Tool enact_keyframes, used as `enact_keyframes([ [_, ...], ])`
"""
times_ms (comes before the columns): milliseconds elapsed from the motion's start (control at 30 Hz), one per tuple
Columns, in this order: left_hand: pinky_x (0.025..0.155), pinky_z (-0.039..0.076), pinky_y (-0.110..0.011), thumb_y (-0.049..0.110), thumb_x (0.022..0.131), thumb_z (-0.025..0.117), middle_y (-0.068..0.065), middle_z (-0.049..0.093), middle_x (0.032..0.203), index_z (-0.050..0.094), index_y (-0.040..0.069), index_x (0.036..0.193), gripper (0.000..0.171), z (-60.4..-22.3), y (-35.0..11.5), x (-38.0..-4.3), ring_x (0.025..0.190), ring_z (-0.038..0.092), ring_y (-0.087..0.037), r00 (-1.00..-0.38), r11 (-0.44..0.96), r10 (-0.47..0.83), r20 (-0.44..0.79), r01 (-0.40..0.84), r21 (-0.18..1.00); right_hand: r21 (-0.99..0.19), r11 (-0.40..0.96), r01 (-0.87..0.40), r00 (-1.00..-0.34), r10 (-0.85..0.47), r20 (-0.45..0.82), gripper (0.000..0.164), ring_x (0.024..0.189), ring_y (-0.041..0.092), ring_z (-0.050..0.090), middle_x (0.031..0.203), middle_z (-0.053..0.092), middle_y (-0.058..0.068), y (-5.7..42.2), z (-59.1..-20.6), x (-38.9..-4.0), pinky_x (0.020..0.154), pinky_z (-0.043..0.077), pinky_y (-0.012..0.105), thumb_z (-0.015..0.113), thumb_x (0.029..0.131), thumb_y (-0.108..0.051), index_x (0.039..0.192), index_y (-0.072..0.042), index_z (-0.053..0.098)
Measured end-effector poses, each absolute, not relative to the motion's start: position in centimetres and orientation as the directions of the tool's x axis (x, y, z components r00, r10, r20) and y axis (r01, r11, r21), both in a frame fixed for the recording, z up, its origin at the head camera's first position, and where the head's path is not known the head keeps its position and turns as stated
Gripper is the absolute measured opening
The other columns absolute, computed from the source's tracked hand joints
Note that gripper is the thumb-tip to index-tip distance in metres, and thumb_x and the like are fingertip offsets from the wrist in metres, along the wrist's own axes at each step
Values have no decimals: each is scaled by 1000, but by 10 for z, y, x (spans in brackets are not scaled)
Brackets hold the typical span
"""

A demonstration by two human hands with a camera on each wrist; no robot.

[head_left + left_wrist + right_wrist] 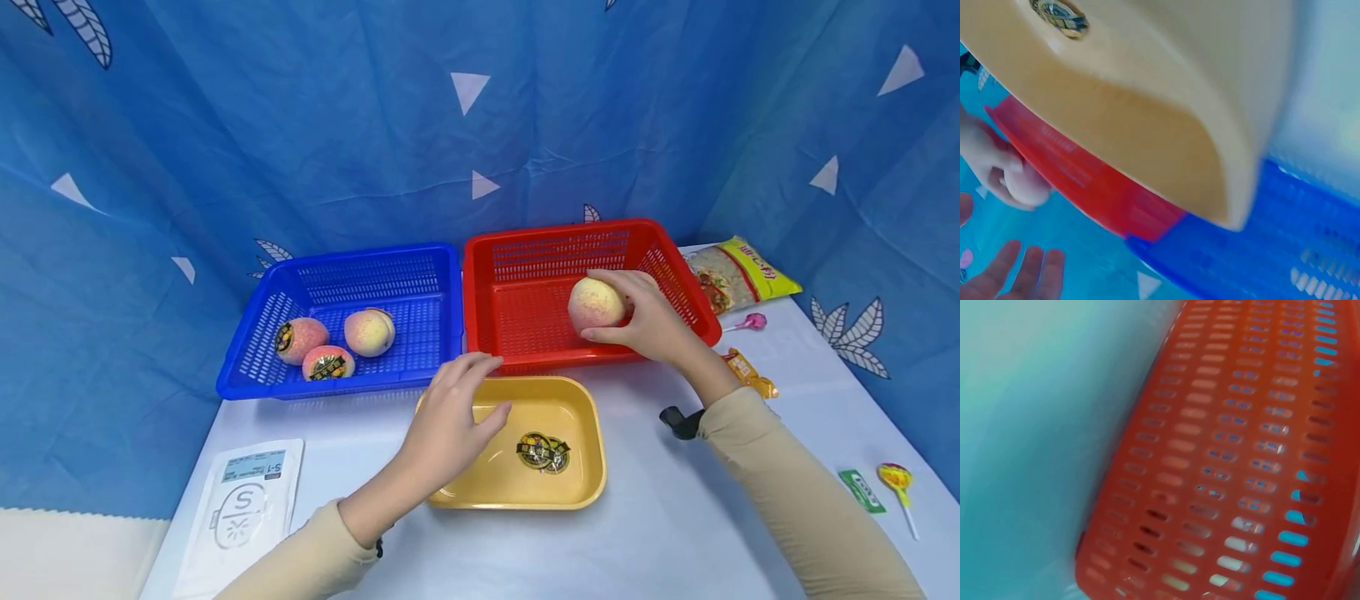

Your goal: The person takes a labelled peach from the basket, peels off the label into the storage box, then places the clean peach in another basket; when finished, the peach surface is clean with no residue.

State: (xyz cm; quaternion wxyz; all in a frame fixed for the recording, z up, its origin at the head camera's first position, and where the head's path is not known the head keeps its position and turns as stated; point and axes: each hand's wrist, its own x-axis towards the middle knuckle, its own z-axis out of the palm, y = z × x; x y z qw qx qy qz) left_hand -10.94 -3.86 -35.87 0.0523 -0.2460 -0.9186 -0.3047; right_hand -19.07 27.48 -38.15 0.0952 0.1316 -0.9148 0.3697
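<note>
My right hand [652, 321] grips a pink-and-yellow peach [595, 302] between thumb and fingers, at the red basket [525, 308]. The same peach [1027, 189] shows in the left wrist view, partly covered by the fingers. In the right wrist view only the slotted wall of the red basket [1210, 425] fills the picture, with the hand out of sight. Over the left side of the yellow tray [517, 404] hovers my left hand [450, 421], fingers loosely bent and apart, with nothing in it. Round stickers or small labelled packets [542, 452] lie in the tray.
Several peaches [306, 340] sit in the blue basket [420, 312]. A white pouch [243, 500] lies at left. Along the right are a yellow food bag [738, 271], a pink lollipop [752, 322], an orange packet [750, 373], a green packet [861, 490] and a yellow lollipop [896, 477].
</note>
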Motion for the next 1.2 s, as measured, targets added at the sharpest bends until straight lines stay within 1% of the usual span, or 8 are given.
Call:
enact_keyframes([
  [167, 114, 40, -50, 28, 90, 72, -9, 50, 148, 52, 10, 143, 59, -347, -50, -127, 138, 45, -29, -878, 712, 422, 225, 475, 517, -657, 709, -257, -965, -157, 208, 81, 133, 33, 41, 147, 48, 11, 282, -385, -197, 98, 49, 61, 88, 75, -27, 146, -21, 48],
  [300, 118, 35, -52, 33, 92, 70, -11, 42, 156, 44, 8, 149, 67, -344, -53, -149, 145, 37, -31, -882, 745, 444, 157, 461, 483, -676, 710, -196, -981, -139, 139, 85, 133, 35, 43, 148, 46, 13, 287, -386, -205, 101, 48, 61, 86, 77, -29, 149, -17, 42],
  [500, 122, 25, -52, 42, 95, 65, -11, 29, 163, 32, 6, 155, 77, -359, -51, -179, 153, 22, -31, -884, 787, 467, 11, 421, 451, -687, 711, -148, -988, -138, 70, 84, 125, 34, 51, 140, 52, 13, 288, -387, -218, 103, 48, 58, 87, 77, -29, 146, -13, 41],
  [600, 124, 22, -51, 45, 96, 63, -11, 27, 164, 30, 6, 156, 79, -370, -48, -188, 154, 18, -29, -881, 788, 472, -17, 413, 457, -671, 728, -136, -989, -141, 48, 82, 124, 34, 51, 138, 54, 13, 286, -387, -224, 101, 50, 58, 86, 77, -28, 145, -14, 43],
  [733, 125, 19, -50, 47, 96, 60, -10, 24, 165, 28, 6, 156, 79, -379, -44, -194, 155, 14, -28, -874, 773, 485, -24, 416, 479, -614, 783, -98, -993, -113, 14, 83, 130, 39, 41, 143, 47, 15, 282, -386, -229, 105, 41, 63, 86, 77, -32, 146, -16, 43],
  [833, 125, 17, -49, 48, 97, 59, -10, 23, 165, 28, 5, 156, 79, -382, -44, -194, 156, 12, -28, -871, 760, 491, -22, 416, 499, -581, 810, -81, -995, -100, -2, 84, 132, 41, 34, 144, 41, 16, 279, -386, -233, 105, 35, 67, 86, 77, -31, 148, -16, 44],
  [1033, 126, 16, -46, 50, 97, 57, -10, 20, 166, 27, 5, 156, 80, -387, -45, -193, 156, 9, -28, -870, 750, 493, -20, 414, 516, -552, 828, -96, -991, -129, -22, 83, 128, 37, 42, 141, 41, 17, 271, -389, -242, 107, 35, 65, 85, 78, -26, 148, -13, 43],
  [1200, 126, 16, -47, 49, 97, 59, -10, 20, 166, 27, 5, 156, 81, -388, -45, -192, 156, 9, -28, -871, 743, 490, -15, 409, 530, -519, 848, -109, -989, -146, -30, 83, 125, 37, 45, 141, 41, 17, 267, -392, -247, 106, 42, 61, 84, 79, -23, 149, -12, 42],
])
